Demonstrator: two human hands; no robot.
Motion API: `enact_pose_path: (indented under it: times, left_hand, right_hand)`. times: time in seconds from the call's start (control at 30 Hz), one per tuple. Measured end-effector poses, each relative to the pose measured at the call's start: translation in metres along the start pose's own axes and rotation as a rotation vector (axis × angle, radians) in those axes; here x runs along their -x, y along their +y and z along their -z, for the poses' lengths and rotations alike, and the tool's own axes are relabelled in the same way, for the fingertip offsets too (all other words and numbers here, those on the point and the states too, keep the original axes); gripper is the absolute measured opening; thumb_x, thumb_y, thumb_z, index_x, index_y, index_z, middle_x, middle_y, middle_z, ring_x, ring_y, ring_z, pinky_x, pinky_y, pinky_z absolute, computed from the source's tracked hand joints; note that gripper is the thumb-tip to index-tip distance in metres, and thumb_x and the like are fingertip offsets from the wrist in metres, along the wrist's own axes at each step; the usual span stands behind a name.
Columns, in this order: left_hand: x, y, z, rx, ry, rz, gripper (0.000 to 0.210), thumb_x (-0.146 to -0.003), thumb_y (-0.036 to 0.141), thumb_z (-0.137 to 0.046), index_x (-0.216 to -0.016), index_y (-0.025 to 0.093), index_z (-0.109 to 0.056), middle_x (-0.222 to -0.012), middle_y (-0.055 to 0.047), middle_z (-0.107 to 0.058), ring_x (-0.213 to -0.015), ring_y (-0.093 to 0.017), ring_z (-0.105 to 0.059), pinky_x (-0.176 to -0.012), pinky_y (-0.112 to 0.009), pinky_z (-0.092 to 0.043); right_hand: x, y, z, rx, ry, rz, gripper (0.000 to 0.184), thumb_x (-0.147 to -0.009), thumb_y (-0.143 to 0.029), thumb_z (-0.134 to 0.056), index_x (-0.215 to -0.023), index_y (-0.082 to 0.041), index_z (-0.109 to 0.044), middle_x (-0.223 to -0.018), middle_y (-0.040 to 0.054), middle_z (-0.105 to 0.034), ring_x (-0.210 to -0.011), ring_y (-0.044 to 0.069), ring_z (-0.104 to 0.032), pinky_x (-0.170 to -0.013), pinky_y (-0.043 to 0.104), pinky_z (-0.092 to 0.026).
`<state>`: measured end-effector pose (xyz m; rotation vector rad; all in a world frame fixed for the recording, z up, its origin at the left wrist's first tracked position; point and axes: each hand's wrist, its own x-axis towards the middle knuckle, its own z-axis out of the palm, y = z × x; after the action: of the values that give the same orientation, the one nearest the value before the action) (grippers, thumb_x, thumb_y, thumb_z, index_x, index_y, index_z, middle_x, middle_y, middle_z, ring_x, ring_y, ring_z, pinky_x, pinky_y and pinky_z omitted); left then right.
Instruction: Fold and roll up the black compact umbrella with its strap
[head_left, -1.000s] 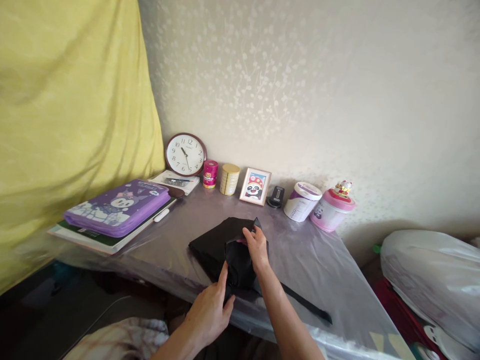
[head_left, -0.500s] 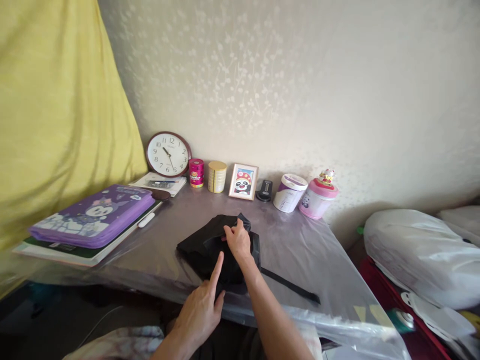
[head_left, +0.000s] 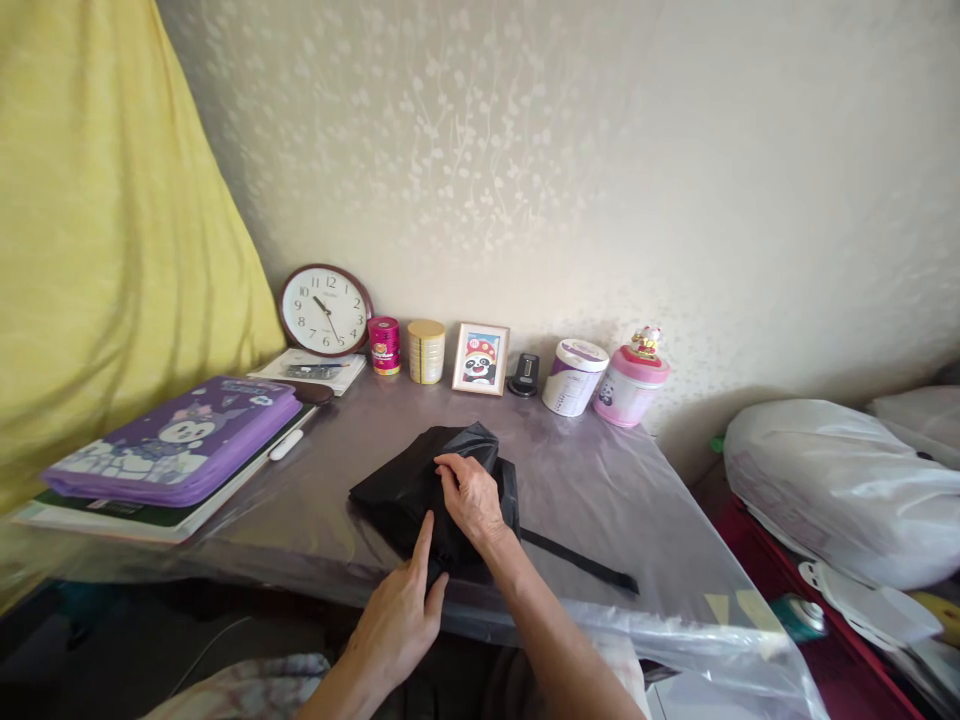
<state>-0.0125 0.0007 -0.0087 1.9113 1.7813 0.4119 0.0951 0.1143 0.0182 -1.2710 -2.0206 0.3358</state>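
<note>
A bundle of black folded fabric (head_left: 405,470) lies at the table's near edge, with a pointed corner to the left and a flat black strap (head_left: 581,563) trailing right. From above, my right hand (head_left: 472,497) bends over the middle of the fabric, its thumb and forefinger close together on a fold. My left hand (head_left: 401,610) is at the near end, forefinger stretched along the fabric and thumb on the other side, a black part between them. Its other fingers are hidden underneath.
Clear plastic covers the table (head_left: 585,460). On the left, a purple case (head_left: 180,440) rests on books. At the back stand a clock (head_left: 326,310), a picture frame (head_left: 481,358) and several tubs, one a pink-lidded tub (head_left: 630,390). A white bag (head_left: 840,490) lies right.
My right hand has shifted slightly down and left over the fabric, off the raised fold at the top. My left hand stays at the near end. The view has moved a little.
</note>
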Motion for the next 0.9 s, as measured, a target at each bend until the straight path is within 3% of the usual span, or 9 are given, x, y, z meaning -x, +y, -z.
enact_pose_path:
  times: [0.07,0.13,0.3,0.47,0.57,0.67,0.9]
  left_hand:
    - [0.0,0.0,0.0,0.014,0.002,-0.002,0.062,-0.091,0.031,-0.031,-0.143,0.014,-0.001,-0.094,-0.012,-0.065,-0.084,-0.022,-0.061,-0.071,-0.027,-0.038]
    - [0.0,-0.001,0.001,0.043,-0.003,0.0,0.063,-0.091,0.032,-0.03,-0.143,0.016,0.0,-0.098,-0.012,-0.064,-0.086,-0.022,-0.061,-0.073,-0.027,-0.039]
    - [-0.003,-0.003,0.003,0.131,-0.019,-0.001,0.063,-0.091,0.034,-0.03,-0.143,0.017,0.0,-0.101,-0.011,-0.063,-0.09,-0.021,-0.06,-0.079,-0.028,-0.039]
    - [-0.001,-0.003,0.007,0.201,-0.026,0.032,0.062,-0.09,0.037,-0.031,-0.143,0.021,-0.004,-0.087,-0.008,-0.064,-0.075,-0.02,-0.062,-0.071,-0.028,-0.042]
    - [0.001,-0.003,0.011,0.35,-0.045,0.045,0.062,-0.09,0.041,-0.032,-0.143,0.024,-0.005,-0.071,-0.001,-0.06,-0.049,-0.014,-0.057,-0.058,-0.025,-0.043]
    - [0.0,-0.005,0.014,0.516,-0.09,0.07,0.066,-0.088,0.045,-0.034,-0.142,0.026,-0.003,-0.049,0.009,-0.047,-0.036,-0.011,-0.05,-0.047,-0.022,-0.043]
    - [-0.001,-0.009,0.019,0.642,-0.1,0.091,0.068,-0.086,0.046,-0.04,-0.142,0.029,-0.005,-0.053,0.01,-0.048,-0.034,-0.008,-0.049,-0.042,-0.019,-0.043]
  right_hand:
    - [-0.004,0.012,0.0,0.029,-0.025,0.097,0.023,-0.087,-0.021,-0.044,-0.097,-0.023,-0.064,-0.098,0.0017,-0.067,-0.1,0.016,-0.055,-0.094,0.029,-0.034]
    - [-0.013,0.027,0.003,0.01,-0.026,0.101,0.021,-0.085,-0.021,-0.047,-0.094,-0.02,-0.066,-0.103,0.0037,-0.065,-0.106,0.017,-0.052,-0.1,0.032,-0.029]
    - [-0.022,0.069,0.025,-0.128,0.187,-0.229,0.028,-0.085,-0.027,-0.043,-0.101,-0.016,-0.063,-0.106,0.0076,-0.063,-0.1,0.018,-0.055,-0.092,0.03,-0.037]
    - [0.004,0.095,0.04,-0.176,0.222,-0.419,0.028,-0.079,-0.03,-0.046,-0.093,-0.015,-0.064,-0.093,0.01,-0.065,-0.088,0.022,-0.059,-0.082,0.034,-0.042]
    - [0.013,0.098,0.04,-0.268,0.207,-0.458,0.028,-0.078,-0.034,-0.047,-0.092,-0.016,-0.064,-0.09,0.0081,-0.066,-0.086,0.021,-0.061,-0.079,0.033,-0.044]
    - [0.013,0.095,0.04,-0.381,0.194,-0.462,0.034,-0.08,-0.041,-0.045,-0.097,-0.017,-0.062,-0.089,0.0065,-0.067,-0.086,0.02,-0.063,-0.073,0.03,-0.047]
    - [0.01,0.071,0.053,-0.664,0.189,-0.493,0.04,-0.075,-0.048,-0.053,-0.097,-0.016,-0.061,-0.095,0.0096,-0.066,-0.092,0.022,-0.061,-0.066,0.027,-0.047]
